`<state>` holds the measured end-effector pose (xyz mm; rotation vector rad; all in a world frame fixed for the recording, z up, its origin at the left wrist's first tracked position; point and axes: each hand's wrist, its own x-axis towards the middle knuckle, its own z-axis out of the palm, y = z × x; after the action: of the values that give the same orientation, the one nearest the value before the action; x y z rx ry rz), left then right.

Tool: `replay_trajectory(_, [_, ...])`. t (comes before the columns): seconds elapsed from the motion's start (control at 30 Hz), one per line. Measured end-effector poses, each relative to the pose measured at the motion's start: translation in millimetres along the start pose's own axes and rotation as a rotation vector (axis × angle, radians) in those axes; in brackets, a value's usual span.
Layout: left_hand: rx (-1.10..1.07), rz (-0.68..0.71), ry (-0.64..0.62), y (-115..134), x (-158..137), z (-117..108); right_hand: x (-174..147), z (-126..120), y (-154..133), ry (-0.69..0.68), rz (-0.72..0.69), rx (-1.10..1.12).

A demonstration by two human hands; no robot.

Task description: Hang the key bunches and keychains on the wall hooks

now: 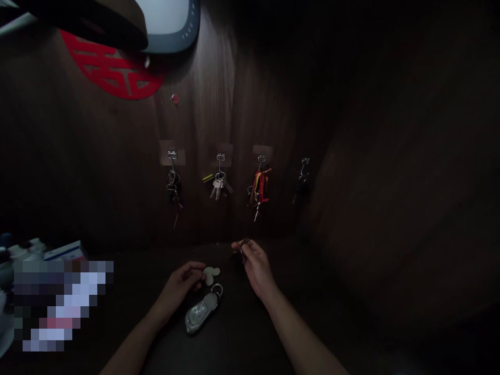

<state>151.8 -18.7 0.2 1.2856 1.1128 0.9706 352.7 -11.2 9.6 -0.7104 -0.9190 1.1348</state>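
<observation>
My left hand (pixel 183 284) is closed, its thumb and fingertips at the edge of a small pale three-lobed piece (pixel 211 275). Just below that piece, a car key fob (pixel 199 314) with a metal ring (pixel 217 289) lies on the dark surface. My right hand (pixel 255 263) pinches a dark metal key ring (pixel 244 246) between thumb and fingers. Whatever hangs from this ring is too dark to make out. In front of my hands, keys hang from wall hooks: one bunch (pixel 173 182) at left, silver keys (pixel 219 185) in the middle, and a red and yellow cord bundle (pixel 258 187).
A fourth hook (pixel 304 166) at right carries something dark. Bottles (pixel 23 252) and a box (pixel 64 251) stand at the far left. A red paper cutout (pixel 117 73) and a cap (pixel 167 31) are on the wooden wall, upper left.
</observation>
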Motion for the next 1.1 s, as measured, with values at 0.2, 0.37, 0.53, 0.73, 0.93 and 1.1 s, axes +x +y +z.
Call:
replay_trajectory(0.2, [0.181,0.065,-0.036,0,0,-1,10,-17,-17,0.153,-0.064,0.039])
replay_trajectory(0.37, [0.211,0.055,-0.050,1,0,1,27,-38,-38,0.382,-0.172,-0.060])
replay_trajectory(0.53, [0.244,0.052,-0.068,-4,4,-2,56,-60,-75,0.503,-0.423,-0.240])
replay_trajectory(0.73, [0.268,0.023,-0.070,3,3,0,95,-75,-129,0.573,-0.678,-0.447])
replay_trajectory(0.93, [0.258,0.008,-0.064,-3,6,0,128,-81,-160,0.635,-0.728,-0.572])
replay_trajectory(1.1, [0.240,0.011,-0.064,-6,9,-1,144,-84,-166,0.661,-0.702,-0.719])
